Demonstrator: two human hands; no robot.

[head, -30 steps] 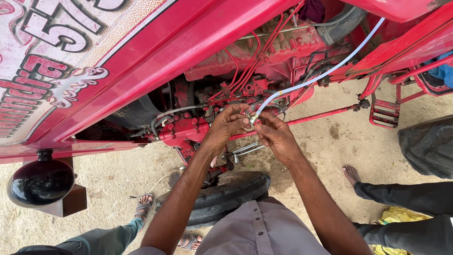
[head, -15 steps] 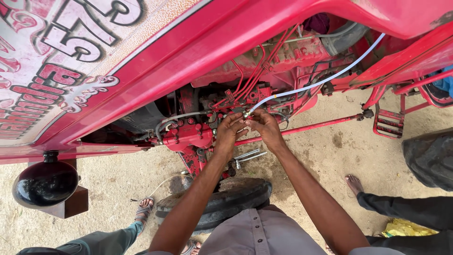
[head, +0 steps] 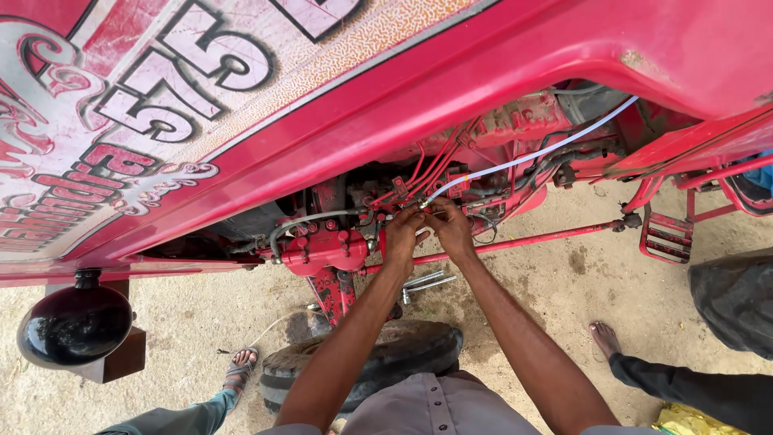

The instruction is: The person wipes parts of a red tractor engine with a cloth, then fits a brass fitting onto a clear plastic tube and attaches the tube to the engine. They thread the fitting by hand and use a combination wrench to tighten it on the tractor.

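Fingers of both hands bunch together at the end of a pale translucent hose [head: 527, 159] deep in the engine bay of a red tractor, the left hand [head: 403, 234] and the right hand [head: 452, 228] touching each other just above a red injection pump [head: 326, 250]. Both sets of fingertips curl inward and appear to pinch the hose end or its fitting, though the exact grip is hidden behind the knuckles. From the hands, the hose runs up and to the right, passing under the raised red hood [head: 386, 89], whose painted panel fills the upper part of the view. A bundle of thin red fuel lines [head: 431, 165] fans out just above the hands. A long red rod [head: 531, 239] crosses to the right of the hands toward a red footstep [head: 667, 236]. Two metal spanners [head: 425, 283] lie on the sandy ground just below the hands, beside a black front tyre [head: 386, 354]. A glossy black headlamp [head: 74, 325] hangs well to the left of the pump. A sandalled foot [head: 240, 369] of one bystander stands left of the tyre, and a bare foot [head: 604, 338] of another stands to its right.
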